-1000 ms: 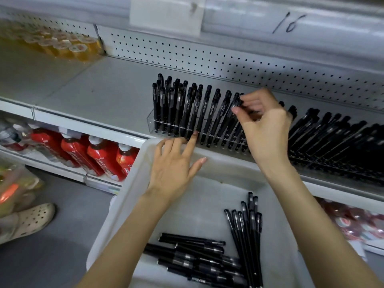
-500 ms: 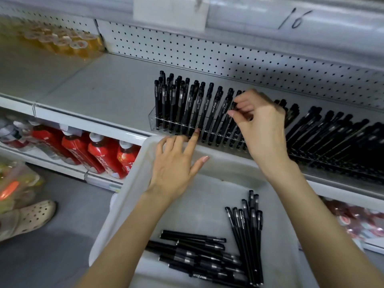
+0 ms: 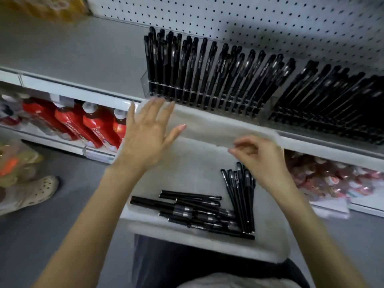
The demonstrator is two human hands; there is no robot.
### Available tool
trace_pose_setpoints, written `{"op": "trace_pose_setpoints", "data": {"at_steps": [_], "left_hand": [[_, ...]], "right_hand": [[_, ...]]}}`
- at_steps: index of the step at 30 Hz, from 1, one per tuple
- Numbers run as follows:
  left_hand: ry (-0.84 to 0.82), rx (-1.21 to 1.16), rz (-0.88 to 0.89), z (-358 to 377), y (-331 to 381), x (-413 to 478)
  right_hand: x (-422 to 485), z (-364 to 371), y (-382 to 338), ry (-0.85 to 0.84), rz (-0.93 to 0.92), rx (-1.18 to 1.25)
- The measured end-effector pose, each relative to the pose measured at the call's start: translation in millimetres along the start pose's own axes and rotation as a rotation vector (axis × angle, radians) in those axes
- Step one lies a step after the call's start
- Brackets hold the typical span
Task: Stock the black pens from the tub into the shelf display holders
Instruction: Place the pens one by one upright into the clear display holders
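The right hand (image 3: 259,159), a second ago up among the stocked pens (image 3: 208,69) in the clear display holder (image 3: 146,85), has dropped back over the white tub (image 3: 207,244), fingers loosely curled and holding nothing. The left hand (image 3: 148,132), fingers spread and straight, stays at the tub's far rim. Loose black pens (image 3: 187,210) lie on the tub floor, just beneath the right wrist, below the shelf (image 3: 72,55).
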State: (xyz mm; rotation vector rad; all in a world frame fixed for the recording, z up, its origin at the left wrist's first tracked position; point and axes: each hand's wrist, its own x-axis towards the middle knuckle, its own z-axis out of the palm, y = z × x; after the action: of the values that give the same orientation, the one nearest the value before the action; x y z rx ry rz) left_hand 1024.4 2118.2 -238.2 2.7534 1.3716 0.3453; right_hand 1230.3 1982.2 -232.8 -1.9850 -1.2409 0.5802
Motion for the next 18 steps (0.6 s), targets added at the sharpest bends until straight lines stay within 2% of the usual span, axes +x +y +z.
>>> {"op": "trace_pose_setpoints", "data": {"at_steps": [3,5,8,10,18], "left_hand": [[-0.001,0.012,-0.131,-3,-18,-20],[-0.035,-0.068,-0.196,-4,-25,-30],[-0.076,-0.244,-0.244,-5,-25,-36],[-0.07,-0.27,-0.258,-5,-24,-39],[-0.006,-0.285,-0.27,-4,-21,-48]], "right_hand": [[-25,18,29,-0.114,0.156,-0.079],[-35,27,33,-0.15,0.177,-0.064],[-42,42,30,-0.318,0.181,0.024],[-43,50,28,-0.409,0.181,0.007],[-44,61,34,-0.43,0.137,-0.133]]}}
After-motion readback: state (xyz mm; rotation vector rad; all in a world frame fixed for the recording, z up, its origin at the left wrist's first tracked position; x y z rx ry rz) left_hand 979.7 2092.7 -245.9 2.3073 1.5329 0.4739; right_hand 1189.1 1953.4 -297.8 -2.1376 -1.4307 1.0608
